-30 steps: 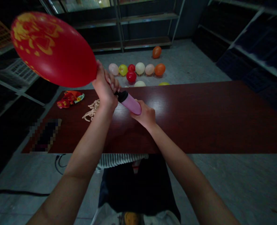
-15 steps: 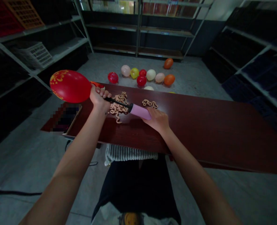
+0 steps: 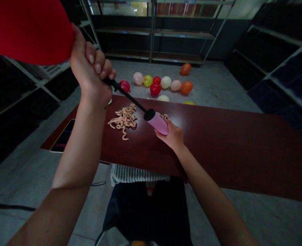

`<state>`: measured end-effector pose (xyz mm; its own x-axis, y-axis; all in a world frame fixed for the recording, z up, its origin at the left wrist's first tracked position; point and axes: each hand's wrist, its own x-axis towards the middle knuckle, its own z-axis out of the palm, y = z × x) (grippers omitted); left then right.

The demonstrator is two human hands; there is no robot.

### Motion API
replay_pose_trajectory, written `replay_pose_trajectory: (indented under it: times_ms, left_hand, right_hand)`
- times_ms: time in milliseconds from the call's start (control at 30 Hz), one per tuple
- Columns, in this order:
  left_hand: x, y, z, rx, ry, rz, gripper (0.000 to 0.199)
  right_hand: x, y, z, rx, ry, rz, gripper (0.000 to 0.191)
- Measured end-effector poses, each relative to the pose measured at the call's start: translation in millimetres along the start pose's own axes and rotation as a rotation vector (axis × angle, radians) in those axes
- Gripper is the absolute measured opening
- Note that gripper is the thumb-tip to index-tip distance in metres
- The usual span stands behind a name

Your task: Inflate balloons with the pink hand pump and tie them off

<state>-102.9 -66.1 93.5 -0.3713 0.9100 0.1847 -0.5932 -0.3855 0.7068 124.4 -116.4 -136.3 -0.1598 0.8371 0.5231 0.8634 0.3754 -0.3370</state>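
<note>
A large red balloon (image 3: 30, 32) fills the upper left, its neck hidden inside my left hand (image 3: 91, 65). The fingers of that hand are wrapped round the balloon's neck and the black front end of a pump. From there the pump's black rod slants down to its pink body (image 3: 159, 122), which my right hand (image 3: 171, 135) grips above the table. Left of the pink body, a pile of curly beige pieces (image 3: 125, 118) lies on the dark red table (image 3: 230, 143). A few similar pieces (image 3: 163, 116) lie behind the pump.
A tablet-like device (image 3: 62, 138) rests at the table's left end. Several balloons, among them an orange one (image 3: 186, 87), lie on the floor beyond the table. Shelves (image 3: 181, 34) stand at the back and both sides. A ribbed grey cloth (image 3: 138, 174) is at the near edge.
My left hand has risen toward the upper left and closer to the camera with the red balloon. More of the pump's black rod shows, and the pink body is tilted more steeply.
</note>
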Motion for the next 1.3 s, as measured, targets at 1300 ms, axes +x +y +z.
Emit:
replay_pose_trajectory:
  times_ms: [1300]
  left_hand:
    - [9,-4,-61.5,-0.176,0.122,-0.104,0.056]
  right_hand:
    - [3,2,7,-0.135,0.103,-0.097,0.051]
